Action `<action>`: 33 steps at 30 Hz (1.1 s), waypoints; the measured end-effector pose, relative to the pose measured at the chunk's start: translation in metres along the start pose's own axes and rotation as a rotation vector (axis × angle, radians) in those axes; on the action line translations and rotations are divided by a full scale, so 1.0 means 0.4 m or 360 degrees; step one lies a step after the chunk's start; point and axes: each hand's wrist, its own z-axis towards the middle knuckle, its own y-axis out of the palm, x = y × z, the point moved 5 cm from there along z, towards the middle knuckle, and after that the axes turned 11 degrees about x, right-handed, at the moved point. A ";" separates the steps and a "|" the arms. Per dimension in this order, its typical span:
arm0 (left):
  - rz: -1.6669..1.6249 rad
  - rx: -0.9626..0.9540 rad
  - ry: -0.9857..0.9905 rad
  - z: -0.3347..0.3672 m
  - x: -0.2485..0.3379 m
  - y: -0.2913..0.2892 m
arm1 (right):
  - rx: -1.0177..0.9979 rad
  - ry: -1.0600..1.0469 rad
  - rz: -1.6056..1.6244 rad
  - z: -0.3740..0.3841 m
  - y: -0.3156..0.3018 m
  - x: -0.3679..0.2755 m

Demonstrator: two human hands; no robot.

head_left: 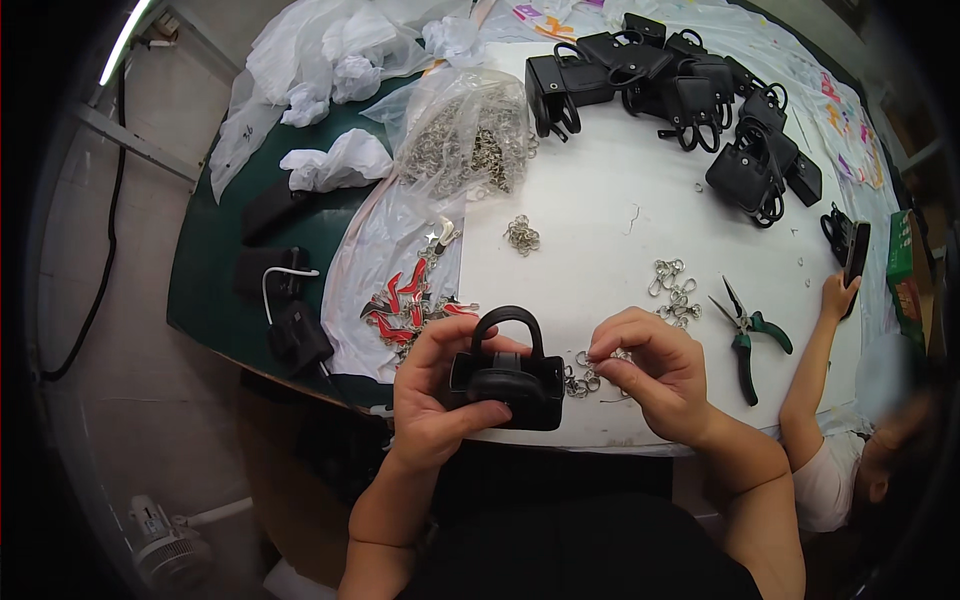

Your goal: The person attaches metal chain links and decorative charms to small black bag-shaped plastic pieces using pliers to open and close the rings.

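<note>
A miniature black handbag [515, 388] with an upright loop handle is gripped in my left hand [435, 395], the thumb pressed on its front and the fingers behind it. To its right, my right hand [655, 370] pinches what looks like a small metal ring [583, 358] between thumb and fingertips. Below those fingertips lie loose silver rings [580, 383] on the white board, partly hidden by the hand. Beyond my left hand, red and black shoe-shaped charms [405, 300] with metal fittings lie on plastic sheeting.
Green-handled pliers [745, 330] and silver clasps [675, 290] lie right of centre. A clear bag of chains [465, 135] stands behind, with a small metal heap [522, 235] nearer. Several black mini bags [690, 90] are piled far right. Another person's hand [838, 295] holds a phone [856, 255] at right.
</note>
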 end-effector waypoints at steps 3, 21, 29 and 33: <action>0.0058 0.0049 -0.0052 0.001 0.001 -0.003 | -0.0067 -0.0053 -0.0054 0.016 0.019 -0.019; 0.0206 -0.0100 0.0212 0.010 0.010 -0.007 | -0.0156 -0.0210 -0.0377 0.060 0.042 -0.036; 0.1019 -0.0026 0.0378 -0.039 0.016 -0.048 | -0.0211 -0.0412 -0.0655 0.061 0.057 -0.032; 0.2195 -0.0294 0.0499 -0.080 0.030 -0.080 | -0.0210 -0.0926 -0.1090 0.067 0.054 -0.082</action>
